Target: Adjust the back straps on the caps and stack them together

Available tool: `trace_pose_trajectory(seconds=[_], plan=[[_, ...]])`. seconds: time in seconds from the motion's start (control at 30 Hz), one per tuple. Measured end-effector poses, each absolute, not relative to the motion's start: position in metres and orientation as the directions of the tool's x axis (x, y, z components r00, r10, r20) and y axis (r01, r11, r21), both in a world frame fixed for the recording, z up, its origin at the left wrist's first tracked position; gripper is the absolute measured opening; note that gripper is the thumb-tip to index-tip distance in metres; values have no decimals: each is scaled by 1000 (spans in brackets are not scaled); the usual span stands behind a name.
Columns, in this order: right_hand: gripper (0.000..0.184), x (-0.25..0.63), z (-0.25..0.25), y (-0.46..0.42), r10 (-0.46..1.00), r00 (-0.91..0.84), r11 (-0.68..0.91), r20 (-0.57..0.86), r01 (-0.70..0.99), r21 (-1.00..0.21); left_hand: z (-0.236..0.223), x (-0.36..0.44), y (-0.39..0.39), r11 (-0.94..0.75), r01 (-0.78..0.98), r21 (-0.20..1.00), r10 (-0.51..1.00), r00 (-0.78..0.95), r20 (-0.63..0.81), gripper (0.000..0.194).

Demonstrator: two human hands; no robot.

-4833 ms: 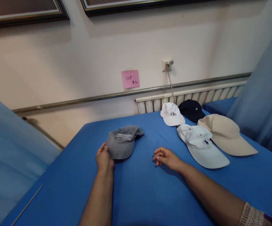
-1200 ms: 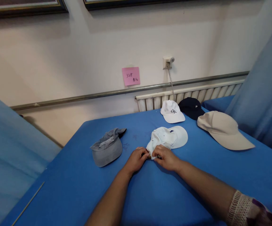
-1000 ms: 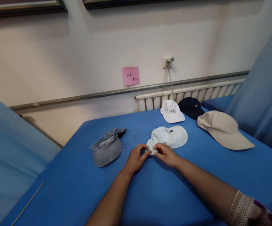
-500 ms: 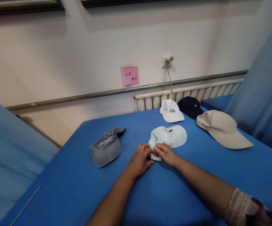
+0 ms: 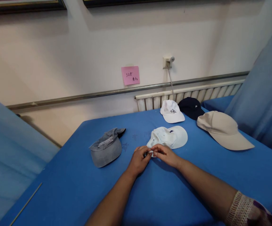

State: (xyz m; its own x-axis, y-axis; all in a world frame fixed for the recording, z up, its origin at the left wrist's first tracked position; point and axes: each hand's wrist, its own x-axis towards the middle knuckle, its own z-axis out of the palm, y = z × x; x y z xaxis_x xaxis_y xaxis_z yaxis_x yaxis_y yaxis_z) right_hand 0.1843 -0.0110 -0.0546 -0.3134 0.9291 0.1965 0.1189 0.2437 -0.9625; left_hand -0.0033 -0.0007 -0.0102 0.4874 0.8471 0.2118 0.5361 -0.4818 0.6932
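A pale baseball cap (image 5: 165, 138) with a dark emblem lies on the blue-covered table (image 5: 84, 194), its brim pointing right and its back strap toward me. My left hand (image 5: 139, 159) is closed on the left end of that strap. Close beside it, my right hand (image 5: 164, 154) pinches the strap from the right. The fingertips of both hands nearly meet and hide most of the strap and its fastening. Only a short white piece shows between them.
A grey cap (image 5: 106, 147) lies at left. Further back are a white cap (image 5: 172, 111) with black letters, a navy cap (image 5: 190, 107) and a large beige cap (image 5: 224, 130). Behind the table are a radiator (image 5: 150, 102) and metal rail (image 5: 98, 93). Blue curtains (image 5: 8, 157) hang at both sides.
The fingers of both hands have closed in over the cap's strap, so less of it shows. The left thumb has moved up against the strap. The other caps have not moved.
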Motion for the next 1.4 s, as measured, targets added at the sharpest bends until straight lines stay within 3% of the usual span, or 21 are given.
trace_pose_trajectory(seconds=[0.17,0.27,0.33,0.47,0.53,0.67,0.8,1.03,1.23,1.4], plan=[[34,178,-53,-12,929,-286,310,234,260,-914,-18,-1,5,-196,369,909,964,243,110,26],[32,174,-52,-14,931,-276,327,240,333,-885,-18,-3,8,-88,276,957,991,125,54,33],[32,172,-50,-15,928,-283,338,242,366,-867,-15,-7,8,-67,250,966,989,142,32,38],[32,172,-50,-17,922,-270,373,277,429,-823,-1,-17,6,-178,343,922,929,367,43,32],[31,173,-52,-17,918,-263,390,297,455,-800,4,-22,4,-310,440,843,881,466,81,26],[35,174,-53,-17,911,-249,411,328,503,-761,7,-27,3,-469,562,681,813,577,83,31],[42,176,-42,-22,840,-325,542,435,503,-673,4,-23,3,-490,565,665,819,559,129,18],[31,176,-26,-29,778,-330,618,534,552,-559,1,-18,-3,-426,331,842,783,601,161,18],[27,174,-26,-30,753,-399,646,523,599,-474,-2,-18,-5,-486,479,732,818,545,186,16],[19,174,-22,-32,742,-386,659,548,570,-491,-1,-20,-1,-552,590,590,812,540,220,14]])
